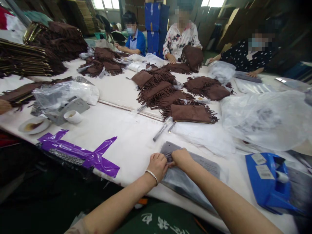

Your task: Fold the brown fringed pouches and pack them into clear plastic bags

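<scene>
My left hand (158,165) and my right hand (180,158) meet at the near edge of the white table (126,136). Both are closed, pinching the upper left edge of a flat grey plastic bag (185,182) that lies in front of me. A thin bracelet circles my left wrist. Beyond the bag lies a brown fringed pouch (191,113) with two grey strips (162,129) beside it. More brown fringed pouches (158,87) are spread toward the table's middle.
A blue tape dispenser (266,182) sits at my right. Crumpled clear plastic bags (265,120) lie behind it. Purple tape (80,152) is stuck at the left edge, near a small cup (73,116) and a saucer (34,125). Three people sit across the table.
</scene>
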The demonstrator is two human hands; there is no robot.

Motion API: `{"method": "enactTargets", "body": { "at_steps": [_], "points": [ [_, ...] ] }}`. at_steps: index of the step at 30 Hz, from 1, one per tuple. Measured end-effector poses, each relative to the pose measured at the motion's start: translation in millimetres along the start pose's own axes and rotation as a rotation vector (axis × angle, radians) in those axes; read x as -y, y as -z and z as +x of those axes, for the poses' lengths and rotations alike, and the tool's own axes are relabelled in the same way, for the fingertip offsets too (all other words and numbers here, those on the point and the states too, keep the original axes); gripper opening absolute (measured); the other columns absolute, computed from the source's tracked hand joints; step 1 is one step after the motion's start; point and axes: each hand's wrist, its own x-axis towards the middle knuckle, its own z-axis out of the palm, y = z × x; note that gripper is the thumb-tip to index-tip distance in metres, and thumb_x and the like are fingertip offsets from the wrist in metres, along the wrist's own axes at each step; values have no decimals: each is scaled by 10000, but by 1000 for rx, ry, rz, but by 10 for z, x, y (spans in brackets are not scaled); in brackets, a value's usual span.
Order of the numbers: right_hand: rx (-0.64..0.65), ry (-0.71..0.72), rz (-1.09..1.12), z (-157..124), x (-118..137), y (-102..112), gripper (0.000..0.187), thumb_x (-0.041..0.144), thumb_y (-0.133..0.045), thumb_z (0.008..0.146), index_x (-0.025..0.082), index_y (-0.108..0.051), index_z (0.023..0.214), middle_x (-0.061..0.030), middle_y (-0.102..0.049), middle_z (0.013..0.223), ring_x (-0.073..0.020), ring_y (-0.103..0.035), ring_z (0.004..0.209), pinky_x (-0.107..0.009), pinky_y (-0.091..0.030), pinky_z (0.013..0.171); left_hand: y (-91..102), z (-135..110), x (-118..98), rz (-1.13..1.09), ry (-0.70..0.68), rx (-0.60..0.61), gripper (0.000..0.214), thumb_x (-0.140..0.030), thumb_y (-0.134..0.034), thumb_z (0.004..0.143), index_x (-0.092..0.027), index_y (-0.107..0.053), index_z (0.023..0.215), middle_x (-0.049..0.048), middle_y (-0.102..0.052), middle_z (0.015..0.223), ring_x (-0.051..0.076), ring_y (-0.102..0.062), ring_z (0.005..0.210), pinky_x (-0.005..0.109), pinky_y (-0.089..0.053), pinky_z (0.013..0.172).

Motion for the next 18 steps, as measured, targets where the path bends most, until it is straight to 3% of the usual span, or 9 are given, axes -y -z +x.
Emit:
{"method": "enactTargets", "body": {
  "at_steps": [4, 7, 10, 13, 16, 18],
  "points": [
    [-106, -74, -23, -95, -256, 61, 369, 487, -689, 693, 143, -678, 826, -138, -695, 867, -287, -632, 884, -431, -416, 827, 0, -6, -4, 12, -5, -3, 57, -227, -569, 833, -183, -535, 820, 37, -524, 919, 209, -447, 941, 389, -348, 875],
    [-262, -133, -7, -275, -325, 30, 331, 382, -644, 764, 137, -645, 987, -171, -660, 1013, -324, -564, 1045, -438, -399, 862, -6, -15, -1, 1, 10, -19, 61, -228, -580, 827, -188, -534, 826, 33, -528, 925, 209, -447, 951, 395, -341, 895],
    [-383, -98, 38, -392, -215, -156, 526, 412, -574, 816, 211, -460, 1289, -112, -512, 1318, -275, -362, 1286, -424, -329, 1000, 3, -20, -10, -19, 28, -28, 60, -231, -570, 831, -186, -535, 814, 35, -537, 922, 209, -454, 947, 407, -340, 909],
    [-453, -42, 147, -400, -138, -390, 639, 443, -539, 831, 295, -292, 1402, -16, -325, 1474, -246, -201, 1376, -467, -219, 1094, 66, -10, -51, -50, 48, -39, 29, -219, -556, 829, -191, -548, 825, 35, -554, 923, 210, -472, 956, 435, -329, 949],
    [-516, -135, 242, -417, -260, -553, 594, 387, -486, 858, 281, -293, 1410, -12, -305, 1477, -262, -205, 1378, -511, -218, 1098, 128, 18, -77, -70, 49, -84, 124, -174, -542, 808, -211, -572, 922, 40, -591, 994, 214, -500, 1014, 483, -288, 1021],
    [-565, -173, 270, -459, -404, -656, 569, 373, -456, 860, 279, -312, 1403, -6, -310, 1467, -268, -215, 1374, -512, -248, 1095, 99, 65, -24, -29, -22, -144, 272, -161, -522, 803, -233, -566, 1062, 55, -588, 1147, 224, -492, 1117, 513, -229, 1076]
  ]
}}
